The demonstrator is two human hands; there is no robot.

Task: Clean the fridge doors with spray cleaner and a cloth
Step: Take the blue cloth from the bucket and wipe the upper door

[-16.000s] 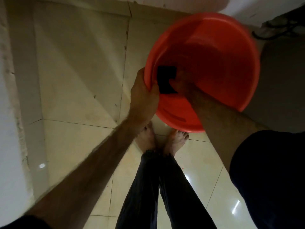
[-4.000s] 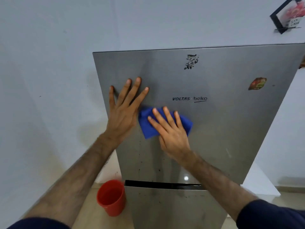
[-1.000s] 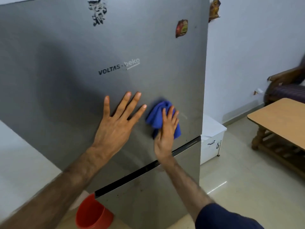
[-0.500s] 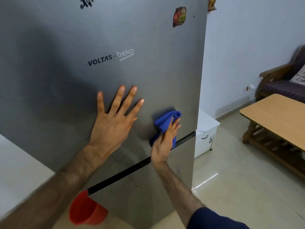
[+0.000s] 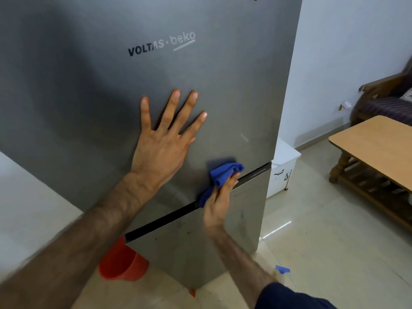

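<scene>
A grey steel upper fridge door (image 5: 234,90) fills the view, with the lower fridge door (image 5: 182,248) beneath a dark gap. My left hand (image 5: 165,143) lies flat on the upper door, fingers spread. My right hand (image 5: 217,206) presses a bunched blue cloth (image 5: 225,172) against the bottom right of the upper door, right at the gap. A spray bottle (image 5: 281,271) with a blue top shows on the floor behind my right forearm, mostly hidden.
A red bucket (image 5: 121,264) stands on the floor left of the fridge. A white cabinet (image 5: 283,168) sits against the fridge's right side. A wooden table (image 5: 379,143) and a dark sofa (image 5: 383,103) are at the right, with tiled floor between.
My right hand has slid the blue cloth down and right to the upper door's bottom edge. The left hand stays flat on the door. The view has tilted lower.
</scene>
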